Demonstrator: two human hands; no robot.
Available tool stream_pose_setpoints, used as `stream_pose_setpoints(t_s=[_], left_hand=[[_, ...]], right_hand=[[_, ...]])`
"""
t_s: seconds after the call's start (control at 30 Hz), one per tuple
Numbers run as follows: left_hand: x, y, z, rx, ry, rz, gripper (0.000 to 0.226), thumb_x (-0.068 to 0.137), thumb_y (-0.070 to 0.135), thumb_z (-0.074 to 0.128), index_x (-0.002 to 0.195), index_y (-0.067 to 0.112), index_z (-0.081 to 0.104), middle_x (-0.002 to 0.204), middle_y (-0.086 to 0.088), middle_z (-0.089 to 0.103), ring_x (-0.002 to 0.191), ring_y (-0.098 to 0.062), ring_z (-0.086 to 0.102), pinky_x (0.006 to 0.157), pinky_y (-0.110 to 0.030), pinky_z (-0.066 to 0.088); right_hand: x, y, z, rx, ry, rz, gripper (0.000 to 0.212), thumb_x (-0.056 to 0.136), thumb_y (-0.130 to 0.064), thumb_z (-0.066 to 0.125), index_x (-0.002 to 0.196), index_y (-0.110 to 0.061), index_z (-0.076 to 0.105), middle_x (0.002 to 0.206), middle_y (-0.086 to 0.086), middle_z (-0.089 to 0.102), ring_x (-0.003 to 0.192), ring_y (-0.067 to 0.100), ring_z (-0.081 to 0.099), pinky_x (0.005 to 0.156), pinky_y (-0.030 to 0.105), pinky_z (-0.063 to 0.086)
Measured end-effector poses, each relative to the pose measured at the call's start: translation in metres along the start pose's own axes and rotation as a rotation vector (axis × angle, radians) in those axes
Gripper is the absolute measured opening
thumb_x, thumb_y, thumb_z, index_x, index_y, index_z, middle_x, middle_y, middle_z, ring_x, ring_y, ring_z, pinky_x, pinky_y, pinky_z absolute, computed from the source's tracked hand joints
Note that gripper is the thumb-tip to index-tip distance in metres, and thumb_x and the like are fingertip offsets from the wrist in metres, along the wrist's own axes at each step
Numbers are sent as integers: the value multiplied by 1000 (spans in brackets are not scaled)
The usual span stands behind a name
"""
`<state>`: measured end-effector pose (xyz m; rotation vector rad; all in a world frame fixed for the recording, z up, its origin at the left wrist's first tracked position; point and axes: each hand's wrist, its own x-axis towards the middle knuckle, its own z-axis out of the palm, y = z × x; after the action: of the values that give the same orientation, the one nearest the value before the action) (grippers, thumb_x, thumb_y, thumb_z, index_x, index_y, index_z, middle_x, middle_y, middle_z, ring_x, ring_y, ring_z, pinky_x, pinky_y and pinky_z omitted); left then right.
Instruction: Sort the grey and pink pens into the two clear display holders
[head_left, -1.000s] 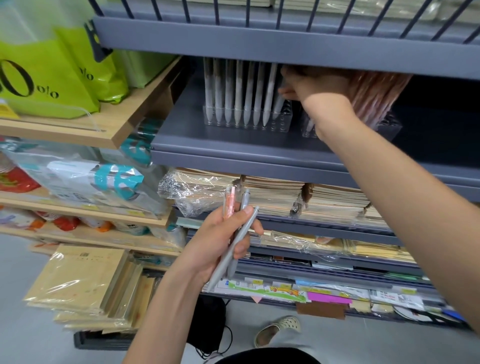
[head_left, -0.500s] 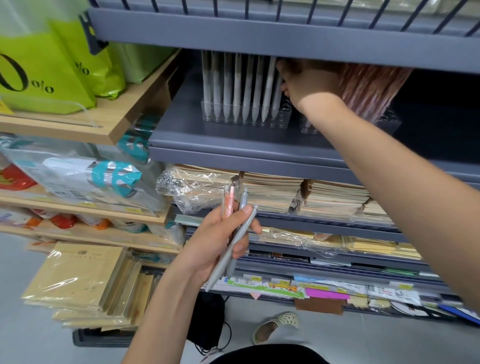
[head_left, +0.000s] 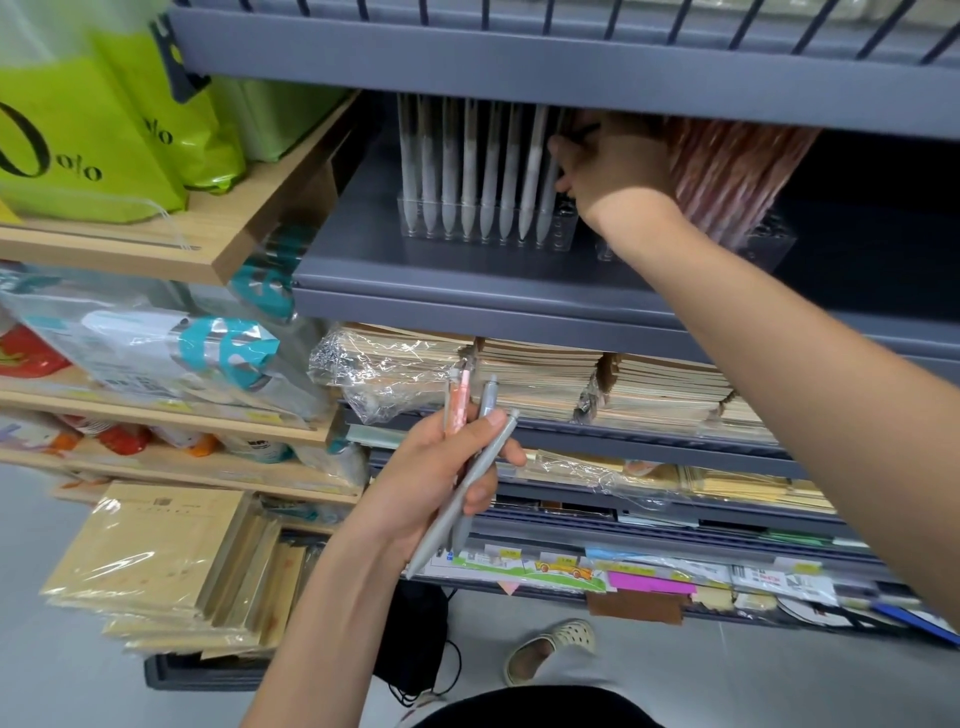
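Up on the dark grey metal shelf (head_left: 441, 291), reaches with the right hand (head_left: 615, 171) into the gap between the left clear plastic display holder (head_left: 563, 236) and the right clear plastic display holder (head_left: 771, 244). Cannot tell whether its curled fingers pinch a pen or nothing: tips lost in shadow under the shelf above. Has the left one just beside the thumb, loaded with a row of upright pale grey pens (head_left: 467, 171), tips down in the holes. Has the right one behind the wrist, crowded with leaning pink pens (head_left: 737, 166), blurred. Lower down, before wrapped stacks of tan notebooks (head_left: 540, 379), clamps in the left hand (head_left: 426, 483) a bundle of three slim plastic pens (head_left: 470, 483): two matte grey, one pink with a clear top, thumb pressed across the grey barrels.
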<state>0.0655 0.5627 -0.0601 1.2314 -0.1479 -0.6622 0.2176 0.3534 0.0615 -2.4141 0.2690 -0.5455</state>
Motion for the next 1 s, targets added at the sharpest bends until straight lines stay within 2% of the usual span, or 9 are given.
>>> stream_pose_setpoints(t_s=[0.13,0.23,0.33,0.43,0.5,0.73,0.83,0.93,1.0], left_hand=[[-4,3,0,1,5,29,30,98,26,55,96,-3,61,53,3,63,37,-7,43,40,-17,39],[-6,3,-3,-42,17,69,34,93,29,59,96,-5,60,52,2,63,36,-7,43,39,-17,39],[-6,0,-8,-91,42,114,38,89,36,67,87,-2,67,47,2,56,35,-8,41,39,-16,38],[-3,-2,-8,-81,44,119,40,81,47,71,79,7,75,42,-1,47,34,-10,39,39,-17,37],[-1,-3,-5,-83,20,130,40,82,48,71,80,9,76,41,0,47,34,-10,39,39,-17,37],[2,0,6,-50,-14,156,37,89,42,65,82,7,74,46,2,56,33,-8,42,37,-16,37],[2,0,9,-39,12,139,41,92,41,59,88,1,69,51,1,63,34,-7,44,36,-16,37],[3,-1,4,-28,52,119,37,89,45,61,83,11,74,62,-4,67,36,-9,44,37,-18,36],[3,-2,-3,-17,51,127,37,92,44,62,84,9,72,54,-3,59,36,-9,39,37,-17,34]], right_hand=[[-7,1,-3,294,23,65,22,94,-28,60,111,-14,59,87,8,70,71,14,70,76,34,59],[-38,8,-16,444,55,43,3,90,-15,64,91,-17,63,76,2,71,53,8,64,53,25,53],[-86,18,-29,427,-272,-46,9,85,-16,72,76,-17,72,61,0,69,41,6,49,41,18,39],[-125,23,-32,326,-721,-65,10,82,-33,75,84,-23,76,67,1,71,46,6,46,45,18,39],[-138,25,-29,309,-833,-66,10,83,-36,73,87,-27,77,68,-1,71,50,7,46,49,21,42],[-150,31,-29,480,-836,-46,7,85,-27,73,88,-21,77,65,0,67,48,5,44,47,13,37],[-151,33,-29,450,-826,-35,4,87,-20,71,87,-17,74,64,-1,66,48,6,43,46,18,37],[-143,38,-38,517,-702,1,4,89,-13,68,90,-11,72,66,0,67,50,9,48,49,23,41],[-134,42,-47,625,-573,21,6,91,-6,64,93,-7,70,70,4,69,53,11,54,49,21,45]])
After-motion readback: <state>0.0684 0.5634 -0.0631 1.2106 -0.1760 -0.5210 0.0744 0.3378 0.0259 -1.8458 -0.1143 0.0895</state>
